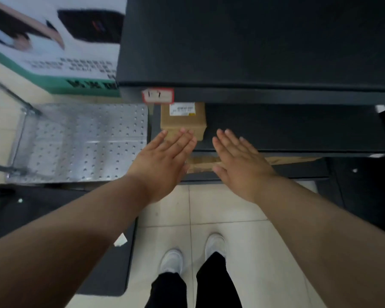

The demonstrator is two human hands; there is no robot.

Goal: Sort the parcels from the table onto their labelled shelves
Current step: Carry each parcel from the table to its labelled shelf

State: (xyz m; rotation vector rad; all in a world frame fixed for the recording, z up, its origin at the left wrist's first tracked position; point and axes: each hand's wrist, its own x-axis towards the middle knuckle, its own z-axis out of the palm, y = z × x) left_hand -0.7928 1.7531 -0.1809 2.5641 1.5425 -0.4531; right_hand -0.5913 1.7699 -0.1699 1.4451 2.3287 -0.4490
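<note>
Hovering flat, hands released: left hand [165, 156], right hand [240, 162] (holding nothing); parcel [182, 121] on shelf [287, 130] — red-edged label [157, 96] above, writing blurred.

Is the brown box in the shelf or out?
In. The brown cardboard box sits on the black metal shelf, under the red-edged white label.

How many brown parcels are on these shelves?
2. A cardboard box on the middle shelf by the left hand; a flat parcel on the shelf below, behind the right hand. More may be hidden.

Pale floor tiles [227, 210] lie beside a perforated metal bench [87, 141].
</note>
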